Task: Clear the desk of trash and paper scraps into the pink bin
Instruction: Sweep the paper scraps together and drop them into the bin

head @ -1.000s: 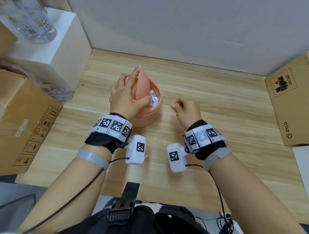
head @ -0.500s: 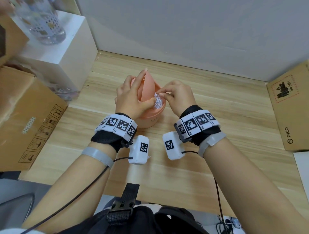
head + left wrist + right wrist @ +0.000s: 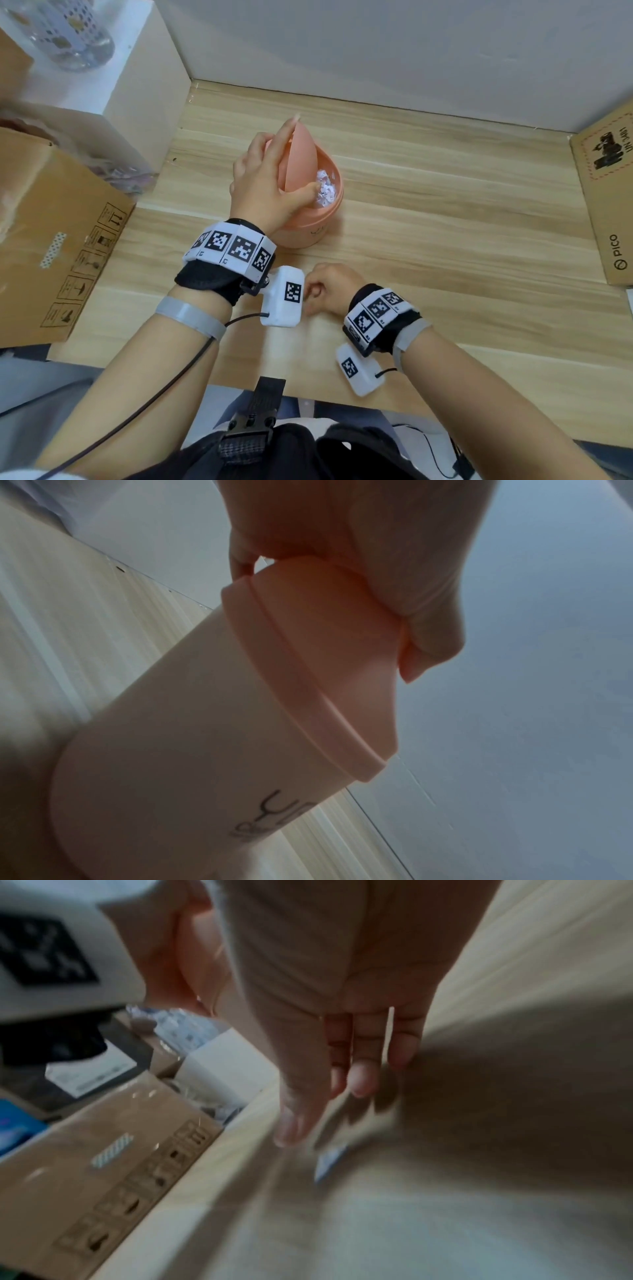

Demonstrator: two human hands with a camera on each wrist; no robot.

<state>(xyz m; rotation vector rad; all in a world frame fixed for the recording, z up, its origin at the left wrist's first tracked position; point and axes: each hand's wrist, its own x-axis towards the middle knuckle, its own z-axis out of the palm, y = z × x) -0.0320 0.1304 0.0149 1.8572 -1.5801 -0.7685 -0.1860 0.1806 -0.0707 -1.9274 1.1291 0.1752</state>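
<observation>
The pink bin (image 3: 303,234) (image 3: 171,737) stands mid-desk with its swing lid (image 3: 303,154) (image 3: 325,642) tipped up. My left hand (image 3: 270,185) (image 3: 394,561) pinches the lid, fingers along its back and thumb at the opening. Crumpled white paper (image 3: 324,193) lies inside the bin. My right hand (image 3: 322,291) (image 3: 342,1069) is low over the desk near the front, beside my left wrist, holding nothing. In the blurred right wrist view its fingers point down at a small white paper scrap (image 3: 330,1162) lying just past the fingertips. The head view does not show that scrap.
A large cardboard box (image 3: 61,240) borders the desk on the left, behind it a white box (image 3: 137,85) with a glass jar (image 3: 72,34) on top. A PICO cardboard box (image 3: 606,205) sits at the right edge. The wall closes the back of the wooden desk (image 3: 445,240).
My right hand, at the bin's opening with paper half a second ago, has pulled back toward me and down to the desk. The left hand still holds the lid up.
</observation>
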